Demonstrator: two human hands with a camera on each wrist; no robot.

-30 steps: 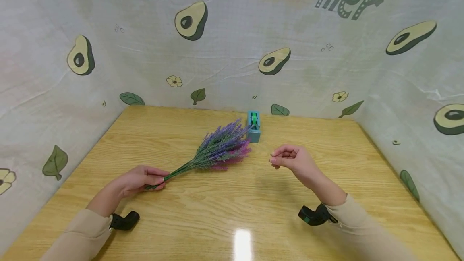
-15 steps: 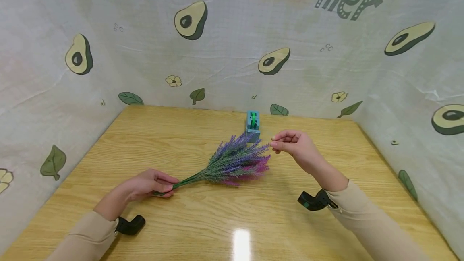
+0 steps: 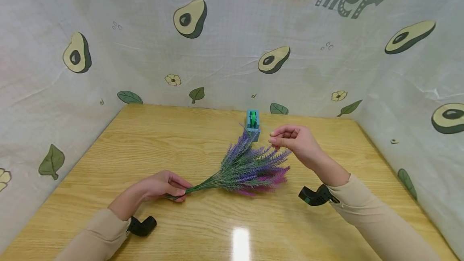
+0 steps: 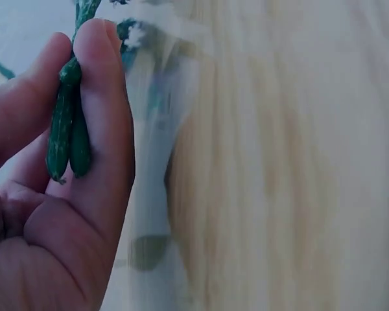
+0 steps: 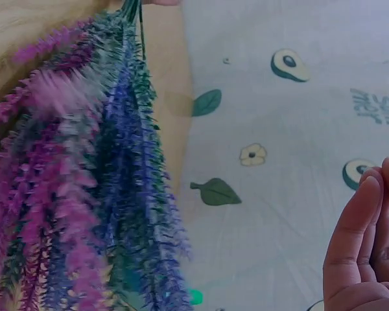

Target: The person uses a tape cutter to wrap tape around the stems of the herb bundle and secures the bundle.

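My left hand grips the green stems of a bunch of artificial lavender, purple with some magenta, held low over the table with its heads pointing right. In the left wrist view, the stem ends lie between thumb and fingers. My right hand is raised just beyond the flower tips, thumb and fingertips pinched together. A faint clear strip, like tape, shows at those fingertips. The flowers fill the left of the right wrist view, apart from the hand.
A blue tape dispenser with a green wheel stands at the back of the wooden table, partly overlapped by flower tips. A printed cloth with avocados surrounds the table at the back and sides.
My left hand has carried the lavender rightward and slightly nearer, and its heads have spread out. The right hand has risen slightly away from me, still pinched.
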